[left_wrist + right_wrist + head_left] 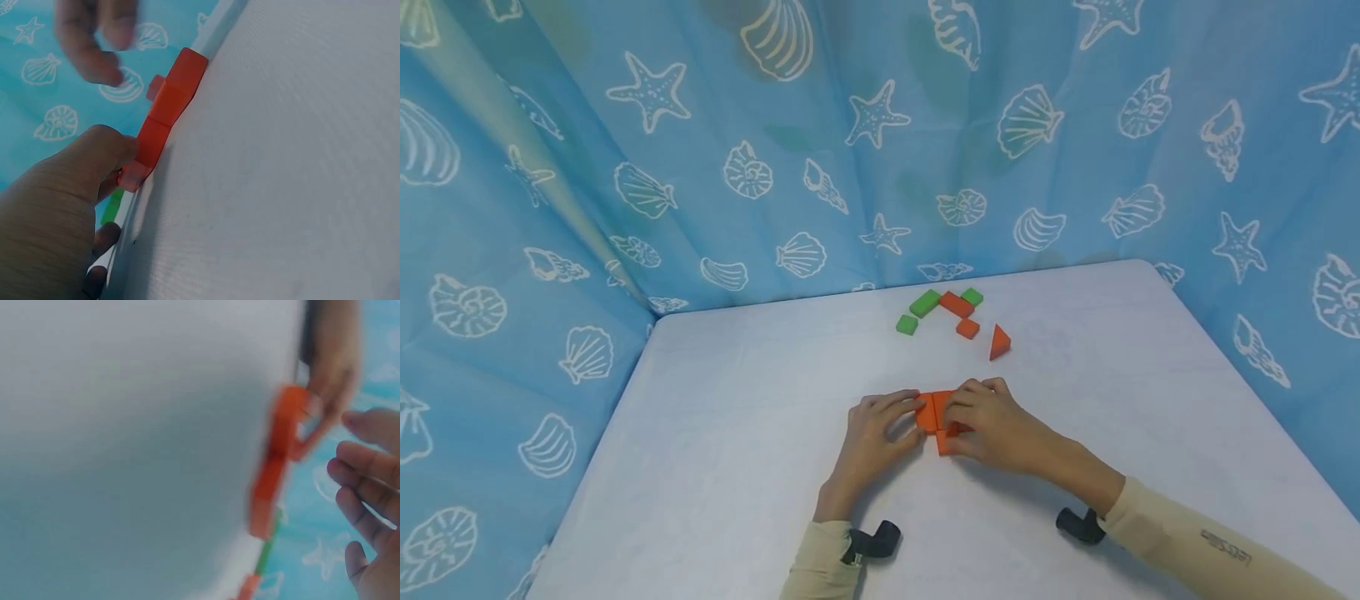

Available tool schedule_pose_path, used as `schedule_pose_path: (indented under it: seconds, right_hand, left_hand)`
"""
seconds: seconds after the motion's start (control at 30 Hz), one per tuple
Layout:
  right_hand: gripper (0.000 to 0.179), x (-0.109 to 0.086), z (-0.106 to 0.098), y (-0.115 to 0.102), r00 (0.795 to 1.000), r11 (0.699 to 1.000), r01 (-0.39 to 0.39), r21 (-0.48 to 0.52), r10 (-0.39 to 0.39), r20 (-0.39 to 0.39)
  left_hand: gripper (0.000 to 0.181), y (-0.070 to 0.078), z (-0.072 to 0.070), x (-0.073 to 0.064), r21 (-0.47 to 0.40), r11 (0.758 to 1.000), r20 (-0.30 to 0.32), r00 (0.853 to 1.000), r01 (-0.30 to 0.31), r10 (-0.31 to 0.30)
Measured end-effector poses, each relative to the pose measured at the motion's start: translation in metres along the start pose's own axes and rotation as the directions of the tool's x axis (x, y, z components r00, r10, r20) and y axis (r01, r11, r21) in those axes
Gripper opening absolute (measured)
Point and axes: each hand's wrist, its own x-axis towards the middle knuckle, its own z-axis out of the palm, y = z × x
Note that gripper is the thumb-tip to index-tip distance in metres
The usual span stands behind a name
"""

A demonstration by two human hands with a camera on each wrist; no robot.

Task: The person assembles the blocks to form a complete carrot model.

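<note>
Several orange building blocks lie pushed together on the white table, among them a left block (pixel 927 415), an upper block (pixel 942 402) and a lower block (pixel 943 445). My left hand (pixel 874 437) pinches the left block between thumb and fingers; the left wrist view shows the thumb (pixel 119 147) against the end of the orange row (pixel 169 103). Over the row's right part hovers my right hand (pixel 1000 429), hiding some of it. In the right wrist view its loosely bent fingers (pixel 365 465) are apart from the blurred blocks (pixel 275 462) and hold nothing.
Farther back lie a long green block (pixel 925 303), a long orange block (pixel 957 304), small green blocks (pixel 907 324) (pixel 972 297), a small orange block (pixel 967 328) and an orange triangle (pixel 1000 342). A blue shell-patterned curtain (pixel 880 192) borders the table (pixel 737 467).
</note>
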Motion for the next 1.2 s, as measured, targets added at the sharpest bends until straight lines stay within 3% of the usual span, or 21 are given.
schedule_pose_path:
  seconds: [0.17,0.33,0.77,1.03,1.2]
  right_hand:
    - [0.019,0.023,-0.019,0.015,0.988,0.988,-0.155,-0.017,0.155,-0.024]
    - [0.02,0.04,-0.022,0.041,0.964,0.962,-0.264,-0.072,0.264,-0.012]
    - [0.028,0.061,-0.014,0.089,0.936,0.929,-0.349,-0.123,0.352,0.003]
    - [0.032,0.071,-0.007,0.106,0.904,0.893,-0.418,-0.166,0.427,0.02]
    - [0.041,0.075,0.0,0.115,0.868,0.857,-0.479,-0.189,0.494,0.039]
  left_hand:
    - [0.04,-0.001,-0.003,0.002,0.011,1.0,-0.001,1.0,0.011,-0.011]
    - [0.04,-0.002,-0.003,0.0,0.021,0.999,0.023,0.999,0.046,-0.047]
    - [0.04,-0.002,-0.001,-0.002,0.019,0.999,0.032,0.999,0.035,-0.035]
    - [0.04,-0.001,0.002,-0.002,0.02,1.0,0.018,1.0,0.016,-0.017]
    - [0.039,0.001,0.001,-0.001,0.024,1.0,0.004,1.0,0.004,-0.004]
